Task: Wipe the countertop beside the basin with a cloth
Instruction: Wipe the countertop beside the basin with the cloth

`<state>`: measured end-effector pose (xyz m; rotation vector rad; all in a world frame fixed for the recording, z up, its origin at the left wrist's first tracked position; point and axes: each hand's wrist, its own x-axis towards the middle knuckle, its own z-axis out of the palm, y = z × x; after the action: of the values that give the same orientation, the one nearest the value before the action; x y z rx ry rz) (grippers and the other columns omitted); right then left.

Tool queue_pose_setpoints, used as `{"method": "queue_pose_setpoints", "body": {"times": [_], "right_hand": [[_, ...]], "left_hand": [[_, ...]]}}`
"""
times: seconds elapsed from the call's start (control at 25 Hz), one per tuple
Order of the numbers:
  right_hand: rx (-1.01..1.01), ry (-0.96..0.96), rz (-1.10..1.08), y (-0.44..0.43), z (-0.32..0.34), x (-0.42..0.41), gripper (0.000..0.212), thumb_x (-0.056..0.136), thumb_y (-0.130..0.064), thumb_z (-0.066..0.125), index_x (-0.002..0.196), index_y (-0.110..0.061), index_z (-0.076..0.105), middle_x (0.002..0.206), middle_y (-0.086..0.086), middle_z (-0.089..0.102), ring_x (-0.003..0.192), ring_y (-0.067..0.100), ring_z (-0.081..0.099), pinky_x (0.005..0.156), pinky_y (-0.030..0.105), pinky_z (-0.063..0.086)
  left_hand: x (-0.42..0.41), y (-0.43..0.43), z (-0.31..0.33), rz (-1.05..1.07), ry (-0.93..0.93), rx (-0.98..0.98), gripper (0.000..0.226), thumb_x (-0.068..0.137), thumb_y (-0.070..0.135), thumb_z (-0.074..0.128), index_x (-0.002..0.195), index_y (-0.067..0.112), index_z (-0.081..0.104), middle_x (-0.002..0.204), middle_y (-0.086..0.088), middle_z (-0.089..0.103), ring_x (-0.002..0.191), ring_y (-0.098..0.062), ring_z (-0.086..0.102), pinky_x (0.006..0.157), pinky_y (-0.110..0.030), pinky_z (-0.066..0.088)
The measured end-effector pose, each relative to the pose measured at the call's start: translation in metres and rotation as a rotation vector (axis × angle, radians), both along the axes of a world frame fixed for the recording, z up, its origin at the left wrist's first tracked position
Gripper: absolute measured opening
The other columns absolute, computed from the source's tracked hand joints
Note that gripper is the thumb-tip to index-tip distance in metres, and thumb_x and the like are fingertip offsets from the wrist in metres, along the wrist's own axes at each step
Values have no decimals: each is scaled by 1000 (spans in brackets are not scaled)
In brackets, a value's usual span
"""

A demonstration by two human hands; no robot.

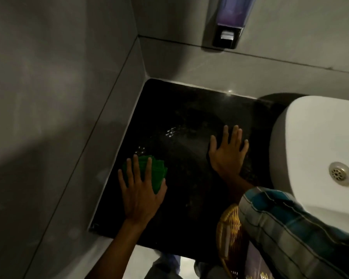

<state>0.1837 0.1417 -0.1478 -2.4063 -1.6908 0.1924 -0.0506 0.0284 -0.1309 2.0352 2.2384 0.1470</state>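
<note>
I see the grey tiled wall [54, 97] filling the nine o'clock side and the top of the view; below it the black countertop [189, 109] runs from the corner at twelve o'clock down to six, and the white basin [310, 137] sits at three o'clock, its drain showing; a wall soap dispenser [229, 23] hangs at one o'clock, and a wicker basket [230, 234] stands at five o'clock under my checked sleeve [290, 228]. My left hand [139, 194] lies flat, fingers spread, pressing the folded green cloth [155, 172] onto the slab at about seven o'clock, close to the wall edge; my right hand [228, 154] is open and empty, palm down on the stone just beside the basin, bracing. Droplets glint between the hands toward the centre, so I judge the wipe is under way but unfinished; the middle, the back corner at twelve o'clock and the strip under my right palm look left to do; the dim light hides how clean the rest is.
</note>
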Motion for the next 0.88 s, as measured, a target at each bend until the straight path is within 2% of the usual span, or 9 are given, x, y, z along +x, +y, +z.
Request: {"method": "queue_pose_setpoints", "body": {"times": [0.16, 0.36, 0.44, 0.68, 0.76, 0.88], "right_hand": [[74, -52, -24, -2, -2, 1, 59, 94, -50, 33, 143, -17, 34, 155, 15, 29, 145, 27, 20, 116, 53, 14], [75, -50, -34, -2, -4, -1, 59, 94, -49, 34, 143, -17, 34, 155, 14, 28, 146, 26, 19, 116, 54, 14], [89, -51, -36, -1, -4, 1, 59, 94, -49, 33, 143, -16, 34, 155, 15, 28, 146, 27, 19, 116, 54, 14], [57, -21, -40, 0, -2, 0, 60, 95, -50, 31, 145, -17, 29, 157, 15, 23, 147, 27, 14, 117, 54, 11], [59, -32, -38, -1, -3, -2, 60, 95, -49, 31, 145, -16, 28, 157, 16, 24, 146, 28, 15, 117, 54, 11], [82, -39, -47, 0, -2, -1, 60, 94, -49, 32, 145, -16, 30, 156, 16, 25, 146, 28, 17, 116, 53, 12]], "left_hand": [[1, 56, -2, 142, -36, 3, 75, 87, 58, 41, 148, 17, 31, 157, -20, 25, 146, -39, 18, 115, -59, 19], [10, 164, -5, 71, -54, -46, 77, 84, 60, 38, 148, 18, 29, 158, -17, 26, 146, -37, 17, 113, -60, 18], [8, 167, -7, 36, -40, -17, 75, 84, 59, 36, 147, 19, 32, 156, -17, 30, 146, -36, 19, 114, -60, 19], [-15, 57, -7, 46, 11, -37, 69, 88, 56, 34, 148, 21, 30, 158, -13, 26, 147, -32, 17, 114, -57, 23], [-15, 75, -7, 68, 20, -19, 67, 90, 54, 33, 148, 19, 31, 157, -15, 28, 146, -35, 20, 114, -57, 23], [-3, 147, -11, 20, 16, -3, 67, 91, 53, 33, 148, 18, 32, 156, -17, 30, 145, -36, 21, 115, -58, 18]]}}
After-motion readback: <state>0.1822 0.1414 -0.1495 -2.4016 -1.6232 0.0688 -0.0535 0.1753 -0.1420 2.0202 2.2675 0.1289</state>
